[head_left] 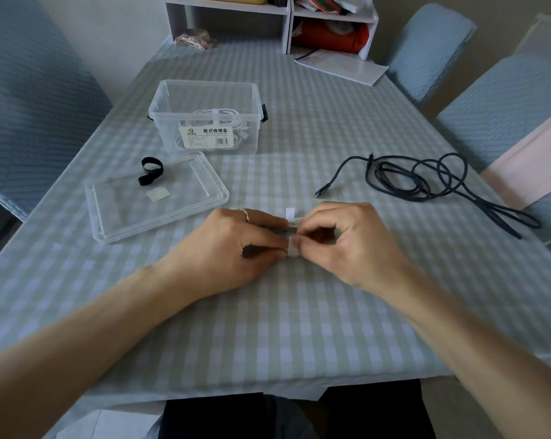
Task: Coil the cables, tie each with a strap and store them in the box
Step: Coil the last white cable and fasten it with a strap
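Note:
At the middle of the table my left hand (236, 248) grips a coiled cable that is mostly hidden under its fingers. My right hand (343, 239) pinches a white strap (291, 231) that wraps around that coil; one strap end sticks up behind the fingers. A clear plastic box (204, 117) stands further back with a white tied cable inside. Its clear lid (157, 198) lies in front of it, with a black strap (150, 171) and a small white pad on top. A loose dark cable (426, 182) lies uncoiled on the right.
White shelves (267, 23) with red and yellow items stand at the far table edge, papers (340, 64) beside them. Blue-covered chairs (505, 103) sit at the right and left sides. The checked tablecloth covers the whole table.

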Demonstrator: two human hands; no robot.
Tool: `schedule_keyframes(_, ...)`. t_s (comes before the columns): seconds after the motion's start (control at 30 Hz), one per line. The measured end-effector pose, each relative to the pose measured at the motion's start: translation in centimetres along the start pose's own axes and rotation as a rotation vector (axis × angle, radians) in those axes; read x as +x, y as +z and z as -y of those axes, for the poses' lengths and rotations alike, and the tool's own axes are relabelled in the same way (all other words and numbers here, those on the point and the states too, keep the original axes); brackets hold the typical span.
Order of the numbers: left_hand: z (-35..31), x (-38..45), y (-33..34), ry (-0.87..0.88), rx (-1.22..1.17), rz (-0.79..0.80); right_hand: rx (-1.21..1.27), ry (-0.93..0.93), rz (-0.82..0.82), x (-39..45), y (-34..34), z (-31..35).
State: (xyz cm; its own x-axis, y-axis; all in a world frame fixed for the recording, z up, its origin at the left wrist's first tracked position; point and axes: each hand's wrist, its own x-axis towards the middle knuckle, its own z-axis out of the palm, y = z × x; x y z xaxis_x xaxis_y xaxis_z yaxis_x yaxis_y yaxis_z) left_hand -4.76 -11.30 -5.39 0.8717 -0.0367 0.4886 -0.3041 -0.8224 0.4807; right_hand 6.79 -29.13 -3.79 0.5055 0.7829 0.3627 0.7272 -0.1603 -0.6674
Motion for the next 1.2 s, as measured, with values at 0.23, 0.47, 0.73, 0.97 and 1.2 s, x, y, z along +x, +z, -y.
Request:
schedule_keyframes(0.23,-1.5,1.1,0.5,-0.421,-0.206,-0.023,0.045,0.164,-0.041,0.6,0.2,-0.2)
schedule_keyframes(0.47,-2.0,0.6,0.9,-0.330,-0.102,-0.115,-0.021,0.209,0.022,1.7,-0.2,0.2)
schedule_keyframes(0.73,-1.5,0.3,1.1,-0.240,-0.119,-0.139,0.000,0.207,0.046,1.9,0.0,-0.3)
schedule_keyframes(0.97,-1.4,0.3,1.0,-0.295,-0.107,-0.131,-0.182,0.325,0.185,5.5,-1.4,-1.7)
schedule_keyframes(1.2,-1.4,0.3,1.0,-0.287,-0.108,-0.129,-0.203,0.297,0.382,7.1,-2.2,-1.3)
